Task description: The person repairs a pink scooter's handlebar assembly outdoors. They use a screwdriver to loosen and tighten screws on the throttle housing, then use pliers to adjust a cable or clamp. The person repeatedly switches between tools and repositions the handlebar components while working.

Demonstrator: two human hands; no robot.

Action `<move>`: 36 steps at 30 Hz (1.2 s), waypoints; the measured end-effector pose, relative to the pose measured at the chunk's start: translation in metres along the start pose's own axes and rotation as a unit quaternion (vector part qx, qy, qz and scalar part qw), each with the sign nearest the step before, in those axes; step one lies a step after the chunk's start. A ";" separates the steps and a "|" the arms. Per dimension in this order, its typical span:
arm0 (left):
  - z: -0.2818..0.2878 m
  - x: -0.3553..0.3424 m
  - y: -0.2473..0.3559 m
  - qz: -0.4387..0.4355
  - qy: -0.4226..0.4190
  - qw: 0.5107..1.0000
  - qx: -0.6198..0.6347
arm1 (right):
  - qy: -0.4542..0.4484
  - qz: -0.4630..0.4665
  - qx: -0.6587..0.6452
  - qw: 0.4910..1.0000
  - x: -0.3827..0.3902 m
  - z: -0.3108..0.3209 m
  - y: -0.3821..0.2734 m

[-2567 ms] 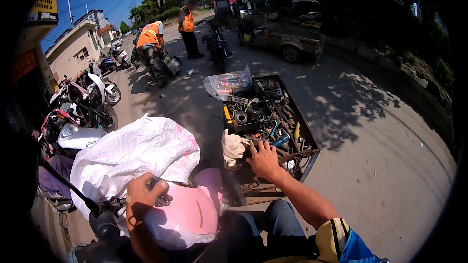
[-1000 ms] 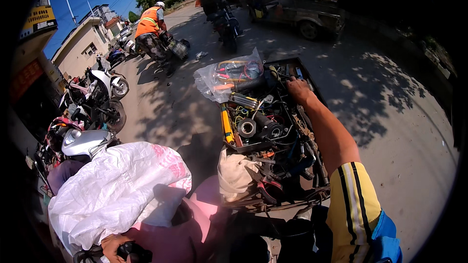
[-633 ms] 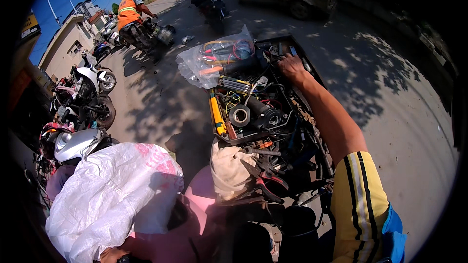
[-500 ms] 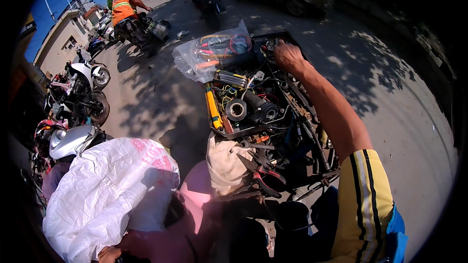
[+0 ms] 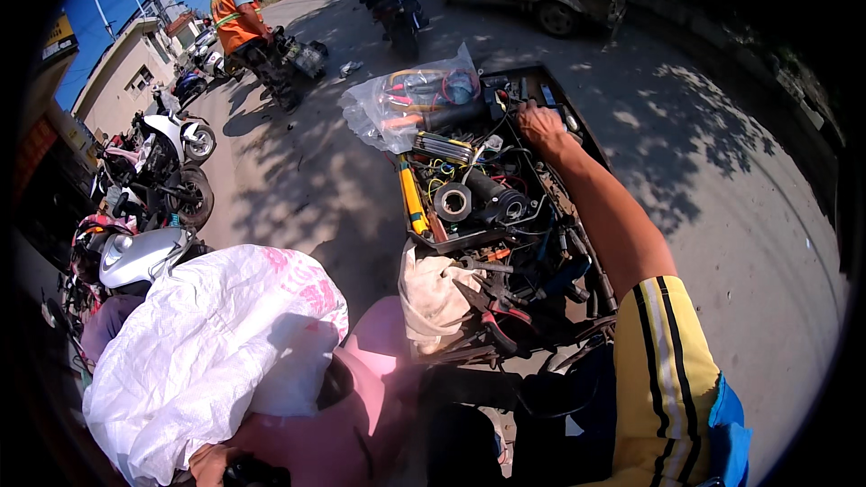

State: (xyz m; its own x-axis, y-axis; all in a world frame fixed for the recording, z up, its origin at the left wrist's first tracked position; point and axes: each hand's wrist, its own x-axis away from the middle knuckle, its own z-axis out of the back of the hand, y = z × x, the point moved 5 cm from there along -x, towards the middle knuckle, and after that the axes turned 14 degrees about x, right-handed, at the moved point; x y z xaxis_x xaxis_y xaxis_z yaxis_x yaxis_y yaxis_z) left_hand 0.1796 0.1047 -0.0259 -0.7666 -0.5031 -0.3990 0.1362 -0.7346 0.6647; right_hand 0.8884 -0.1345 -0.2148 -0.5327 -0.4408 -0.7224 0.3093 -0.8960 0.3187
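My right hand (image 5: 541, 124) reaches into the far right part of a black tool tray (image 5: 595, 146). Its fingers are bent closed among small parts; what they hold, if anything, is hidden. Close to it lie a clear plastic bag (image 5: 365, 117) with tools inside and a folding hex key set (image 5: 443, 148). Nearer in the tray are a roll of black tape (image 5: 453, 202), a yellow-handled cutter (image 5: 412, 194), wires and a black handlebar grip. Red-handled pliers (image 5: 505, 325) lie by a cream cloth (image 5: 433, 293). My left hand (image 5: 209, 464) shows partly at the lower edge, fingers hidden below a white sack.
The white woven sack (image 5: 198, 334) covers part of a pink scooter body (image 5: 374, 370). Parked scooters (image 5: 171, 158) line the left side. Ahead, a person in an orange vest (image 5: 236, 18) stands by a dark machine; a motorcycle (image 5: 397, 13) and a cart (image 5: 550, 4) are beyond.
My right hand has drawn back slightly toward me, showing more of the tray's far corner. The view has shifted a little. The person in the vest has straightened up.
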 end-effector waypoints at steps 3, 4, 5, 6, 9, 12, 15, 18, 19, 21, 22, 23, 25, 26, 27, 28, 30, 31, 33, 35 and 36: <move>0.001 0.002 0.003 -0.005 0.000 1.000 -0.006 | -0.043 -0.008 0.010 0.999 -0.012 0.043 0.008; 0.000 -0.001 0.003 -0.009 -0.003 1.000 -0.005 | -0.064 -0.021 0.007 0.998 -0.014 0.052 0.014; -0.001 -0.001 0.003 -0.010 -0.004 1.000 -0.007 | -0.096 -0.027 0.000 0.995 -0.017 0.070 0.019; -0.001 0.000 0.003 -0.012 -0.003 1.000 -0.007 | -0.125 -0.032 -0.007 0.992 -0.021 0.093 0.024; 0.002 0.003 0.007 -0.025 0.000 1.000 -0.007 | -0.178 -0.079 -0.028 0.981 -0.026 0.110 0.050; 0.010 0.016 0.016 -0.059 0.010 0.998 -0.016 | -0.183 -0.212 -0.125 0.952 -0.031 0.132 0.071; 0.014 0.024 0.014 -0.081 0.018 0.996 0.021 | -0.149 -0.285 -0.302 0.897 -0.027 0.187 0.090; 0.002 0.003 0.002 -0.032 -0.016 0.997 0.064 | -0.041 -0.310 -0.460 0.831 0.006 0.280 0.115; 0.001 0.007 0.006 0.006 -0.006 0.999 0.033 | -0.035 -0.302 -0.530 0.791 0.021 0.301 0.099; 0.001 0.007 0.023 0.183 0.021 0.975 0.120 | -0.013 -0.244 -0.600 0.762 0.051 0.377 0.077; 0.002 0.005 0.019 0.197 0.016 0.971 0.132 | -0.037 -0.225 -0.641 0.733 0.072 0.418 0.060; 0.000 -0.001 0.020 0.202 0.009 0.968 0.151 | -0.060 -0.237 -0.720 0.649 0.097 0.446 0.053; 0.003 -0.005 0.027 0.189 -0.012 0.965 0.182 | -0.142 -0.221 -0.843 0.469 0.154 0.500 0.020; 0.009 0.002 0.017 0.186 -0.008 0.966 0.182 | -0.197 -0.197 -0.888 0.365 0.178 0.520 -0.007; 0.015 0.009 -0.001 0.183 -0.005 0.966 0.183 | -0.251 -0.172 -0.907 0.290 0.197 0.534 -0.029; 0.021 0.010 -0.004 0.176 -0.009 0.967 0.186 | -0.305 -0.141 -0.908 0.249 0.216 0.545 -0.046; 0.024 0.006 0.011 0.141 -0.013 0.976 0.166 | -0.385 -0.118 -0.891 0.207 0.247 0.567 -0.072; 0.024 0.007 0.009 0.146 -0.021 0.969 0.200 | -0.415 -0.118 -0.878 0.208 0.258 0.577 -0.083; 0.008 -0.003 0.015 0.182 -0.053 0.950 0.248 | -0.458 -0.106 -0.857 0.210 0.283 0.581 -0.092; 0.012 -0.005 0.018 0.185 -0.063 0.948 0.253 | -0.512 -0.085 -0.828 0.213 0.307 0.583 -0.104; 0.018 -0.006 0.005 0.168 -0.061 0.954 0.239 | -0.513 -0.063 -0.820 0.245 0.309 0.588 -0.109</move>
State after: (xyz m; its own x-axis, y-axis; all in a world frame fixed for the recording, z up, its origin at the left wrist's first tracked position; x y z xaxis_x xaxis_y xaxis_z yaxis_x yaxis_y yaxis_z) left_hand 0.1736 0.1115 -0.0090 -0.8019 -0.5949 -0.0550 0.1077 -0.2345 0.9661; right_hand 0.2270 -0.2049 -0.1116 -0.2771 -0.9508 0.1387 -0.3076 -0.0489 -0.9503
